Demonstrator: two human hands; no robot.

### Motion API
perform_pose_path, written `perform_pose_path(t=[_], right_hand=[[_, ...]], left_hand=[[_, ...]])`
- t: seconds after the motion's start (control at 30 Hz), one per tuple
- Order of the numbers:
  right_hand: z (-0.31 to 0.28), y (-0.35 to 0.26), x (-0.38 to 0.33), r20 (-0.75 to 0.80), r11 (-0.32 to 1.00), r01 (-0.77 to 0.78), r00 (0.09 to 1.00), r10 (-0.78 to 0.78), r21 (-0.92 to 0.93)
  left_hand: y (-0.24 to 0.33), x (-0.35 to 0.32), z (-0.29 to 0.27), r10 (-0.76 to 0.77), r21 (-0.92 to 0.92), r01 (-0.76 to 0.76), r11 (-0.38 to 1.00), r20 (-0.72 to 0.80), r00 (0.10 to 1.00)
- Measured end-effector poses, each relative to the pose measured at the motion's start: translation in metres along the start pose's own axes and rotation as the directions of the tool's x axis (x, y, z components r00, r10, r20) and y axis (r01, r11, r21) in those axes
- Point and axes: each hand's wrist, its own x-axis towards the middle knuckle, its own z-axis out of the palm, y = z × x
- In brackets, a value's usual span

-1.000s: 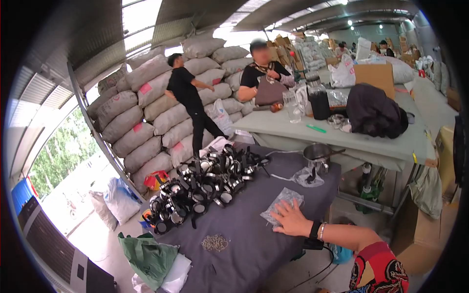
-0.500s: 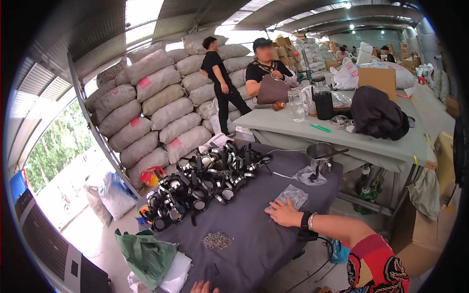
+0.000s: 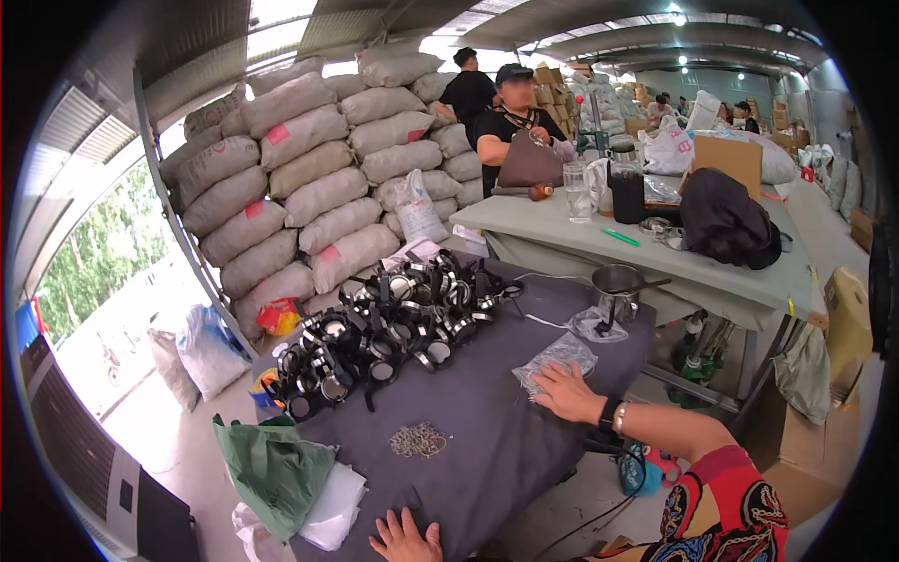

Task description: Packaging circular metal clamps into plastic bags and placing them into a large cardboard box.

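Observation:
Fingers spread, my right hand (image 3: 569,395) lies on a clear plastic bag (image 3: 554,363) at the right side of the dark cloth-covered table (image 3: 487,393); what the bag contains is hard to make out. My left hand (image 3: 407,539) rests at the table's near edge with its fingers apart, holding nothing. A small dark object (image 3: 410,504) lies just beyond it. Between the hands and farther off sits a little heap of thin metal pieces (image 3: 419,441). Many black parts with round silver rims (image 3: 379,342) are piled along the table's far left.
A metal pot (image 3: 613,281) with a dark handle stands at the table's far right corner. Green and white bags (image 3: 276,473) hang over the left edge. Beyond is a grey-green table (image 3: 562,229) with a black bag (image 3: 726,220). Two people stand near stacked sacks (image 3: 318,187).
My left hand has come farther onto the table. My right hand has shifted slightly right on the plastic bag. The standing person at the back has moved right, behind the person in a cap.

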Motion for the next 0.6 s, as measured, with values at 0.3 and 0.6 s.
perform_pose_path(t=[0.3,0.6], right_hand=[[0.010,0.006,-0.044,-0.229,0.986,0.111,0.963,-0.138,-0.128],[0.008,0.003,-0.045,-0.218,0.986,0.092,0.968,-0.120,-0.136]], left_hand=[[0.003,0.007,-0.013,-0.027,-0.008,0.028,1.000,0.056,0.998],[0.006,0.008,-0.016,-0.050,-0.026,0.052,0.998,0.075,0.996]])
